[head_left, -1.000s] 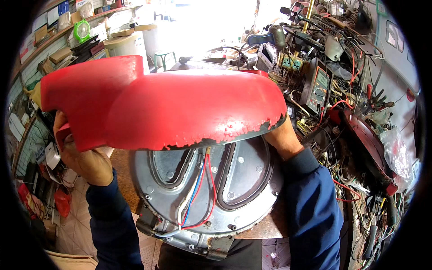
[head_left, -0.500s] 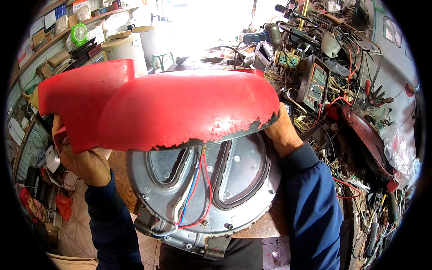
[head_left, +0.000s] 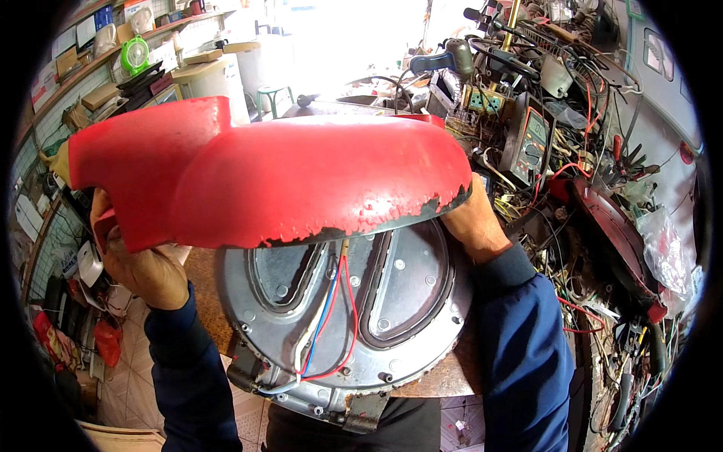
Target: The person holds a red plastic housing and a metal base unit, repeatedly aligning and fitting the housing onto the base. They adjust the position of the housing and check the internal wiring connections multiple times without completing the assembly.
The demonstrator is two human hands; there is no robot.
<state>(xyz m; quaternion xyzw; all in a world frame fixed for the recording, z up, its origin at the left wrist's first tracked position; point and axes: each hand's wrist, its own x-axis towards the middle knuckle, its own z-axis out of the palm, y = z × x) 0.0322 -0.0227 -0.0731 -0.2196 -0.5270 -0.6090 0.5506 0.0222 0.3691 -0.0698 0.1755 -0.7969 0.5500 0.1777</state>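
Observation:
Between my two hands I hold up a red plastic cover (head_left: 301,177) with a chipped, blackened lower edge. My left hand (head_left: 143,264) grips its left end, fingers partly tucked behind it. At the right end my right hand (head_left: 476,222) is closed round the rim, with most fingers hidden. Below the cover lies a round grey metal housing (head_left: 410,297), its upper part out of sight behind the red shell. Red, blue and white wires (head_left: 348,324) run down across its face. Two raised, dark-edged loops mark the housing.
The housing rests on a brown wooden bench (head_left: 207,282). To the right are tangled cables, a multimeter (head_left: 533,143), a heat-gun-like tool (head_left: 444,62) and a dark red cover (head_left: 614,233). Shelves with a green fan (head_left: 135,56) stand at the left, and a green stool (head_left: 273,96) behind.
The red cover has shifted very slightly right and up in view, with both hands still on it. The housing and its wires also appear marginally displaced to the right.

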